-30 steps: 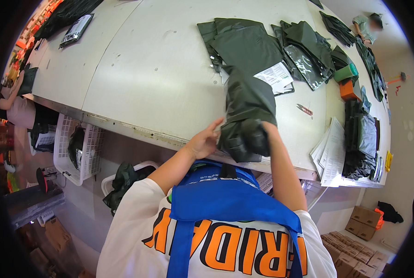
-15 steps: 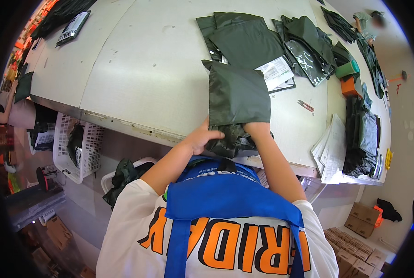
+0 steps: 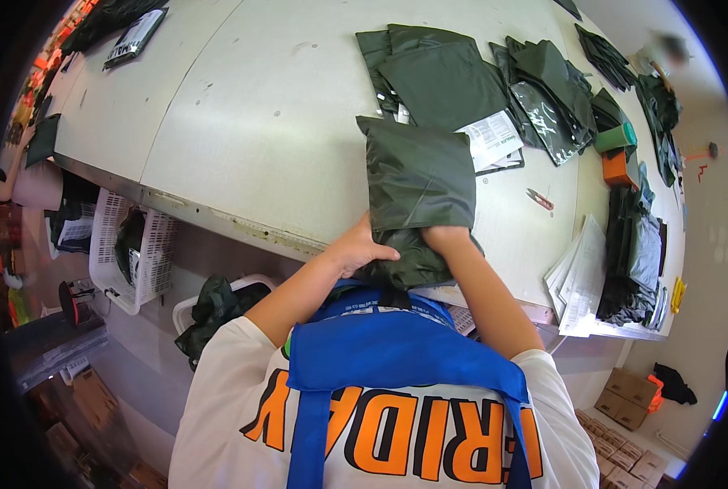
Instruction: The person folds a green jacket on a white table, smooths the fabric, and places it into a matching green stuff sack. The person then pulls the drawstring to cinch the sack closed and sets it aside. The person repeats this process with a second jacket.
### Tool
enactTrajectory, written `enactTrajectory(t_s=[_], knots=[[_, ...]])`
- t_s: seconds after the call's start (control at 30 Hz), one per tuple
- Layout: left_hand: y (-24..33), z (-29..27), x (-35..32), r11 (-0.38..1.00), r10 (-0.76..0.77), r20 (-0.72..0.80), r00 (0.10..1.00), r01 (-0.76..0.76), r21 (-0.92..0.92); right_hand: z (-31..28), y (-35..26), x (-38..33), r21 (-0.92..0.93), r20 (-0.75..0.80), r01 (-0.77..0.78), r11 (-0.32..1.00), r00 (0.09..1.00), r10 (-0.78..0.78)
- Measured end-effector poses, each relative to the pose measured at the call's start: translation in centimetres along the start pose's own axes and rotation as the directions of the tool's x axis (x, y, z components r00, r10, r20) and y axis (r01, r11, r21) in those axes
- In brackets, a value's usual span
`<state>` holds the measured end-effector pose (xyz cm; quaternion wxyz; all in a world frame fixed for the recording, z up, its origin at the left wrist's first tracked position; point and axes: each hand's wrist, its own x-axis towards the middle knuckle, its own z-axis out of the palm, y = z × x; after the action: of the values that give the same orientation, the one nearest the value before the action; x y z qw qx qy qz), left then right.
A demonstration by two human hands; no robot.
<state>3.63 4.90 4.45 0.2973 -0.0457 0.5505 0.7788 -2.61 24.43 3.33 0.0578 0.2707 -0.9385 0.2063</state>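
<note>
A dark green plastic mailing bag point(image 3: 421, 175) lies at the table's near edge, its upper part smooth and slightly puffed. Crumpled dark green material point(image 3: 409, 259) bunches below it, between my hands. My left hand point(image 3: 360, 251) grips the bag's lower left side, thumb in front and fingers mostly behind. At the lower right, my right hand point(image 3: 447, 238) reaches under the bag's near edge or into its opening; I cannot tell which, as its fingers are hidden. Just beyond lie flat dark green bags point(image 3: 445, 77) and a white printed sheet point(image 3: 493, 140).
More bags point(image 3: 547, 98) lie at the far right. Red-handled thread snips point(image 3: 540, 199) rest right of my hands, near papers point(image 3: 577, 281) and a stack of dark packages point(image 3: 629, 253). A white basket point(image 3: 127, 253) stands below the table at left. Another person works at far left.
The view has shifted slightly. The bag's upper part looks fuller and its top edge sits a little lower. My right hand remains at its near edge, with more of its back showing.
</note>
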Motion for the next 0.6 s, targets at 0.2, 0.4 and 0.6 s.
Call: enactTrajectory(t_s=[0.2, 0.4, 0.6], knots=[[-1.1, 0.4, -0.3, 0.996, 0.021, -0.118, 0.993, -0.01, 0.087, 2.8, -3.7, 2.1, -0.178, 0.162, -0.088, 0.98, 0.98, 0.117], [-1.3, -1.7, -0.6, 0.999, 0.018, -0.067, 0.998, -0.015, 0.045, 0.7, -0.9, 6.0, 0.144, 0.362, -0.075, 0.987, 0.932, 0.018], [-0.4, -2.0, -2.0, 0.999, -0.03, -0.066, 0.997, 0.031, 0.012, 1.2, -0.3, 4.3, 0.154, 0.267, -0.086, 0.984, 0.963, 0.042]])
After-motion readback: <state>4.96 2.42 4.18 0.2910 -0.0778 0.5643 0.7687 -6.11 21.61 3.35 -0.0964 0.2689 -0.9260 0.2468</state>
